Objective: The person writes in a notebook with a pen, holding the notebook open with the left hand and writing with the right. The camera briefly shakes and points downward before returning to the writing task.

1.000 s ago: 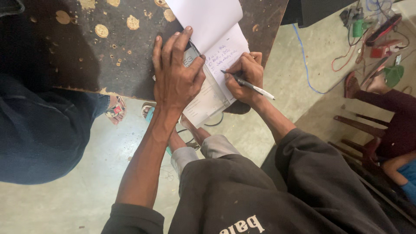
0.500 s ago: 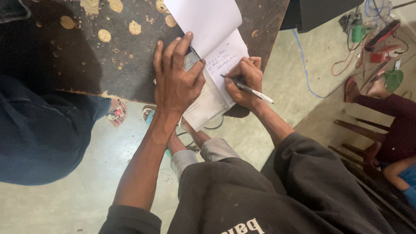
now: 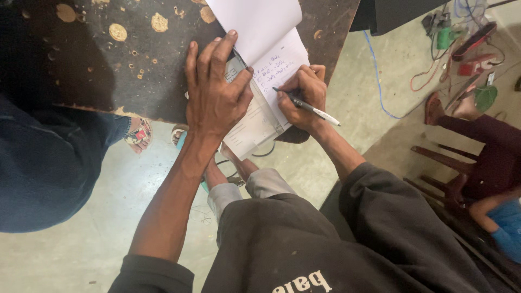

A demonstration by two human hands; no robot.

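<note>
In the head view, the pen (image 3: 308, 107) lies with its long axis slanting from upper left to lower right across the middle of the frame: its dark tip points up and left onto the notebook (image 3: 274, 70), and its white rear end points down and right, sticking out past the knuckles. The right hand (image 3: 302, 97) is curled closed around the pen, fingers bunched near the tip, wrist bent and forearm running down and right into a dark sleeve. The notebook is open on the dark, paint-spotted counter (image 3: 130, 59) in the upper middle of the frame; its long axis tilts from lower left to upper right, with a blank white page turned up at the top and a page with handwritten lines under the pen tip. The left hand (image 3: 217, 89) lies flat and open on the notebook's left part, palm down, fingers spread and pointing toward the top of the frame, gripping nothing; its bare forearm runs down and left to a dark cuff. At the left edge another person's blue-trousered leg (image 3: 38, 163) stands beside the counter on the floor (image 3: 97, 228).
</note>
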